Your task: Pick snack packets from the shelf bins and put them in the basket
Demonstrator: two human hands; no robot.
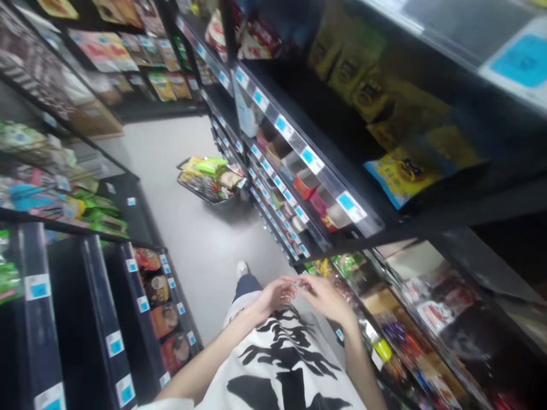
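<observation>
My left hand (280, 295) is held before the white shirt with a black print (282, 353), its fingers curled towards the other hand. Close beside it, my right hand (325, 295) has its fingers bent inward. The fingertips of both hands meet or nearly meet at a tiny pale spot, too blurred to name. To the right rises a dark shelf (325, 111) holding a yellow and blue snack bag (404, 173) at its front edge.
A cart or basket (209, 196) full of packaged goods stands on the grey aisle floor (171, 136) ahead. Shelves with price tags line both sides; bowl-shaped packages (164, 319) are at the lower left. Further racks of bags (102, 51) close off the far end.
</observation>
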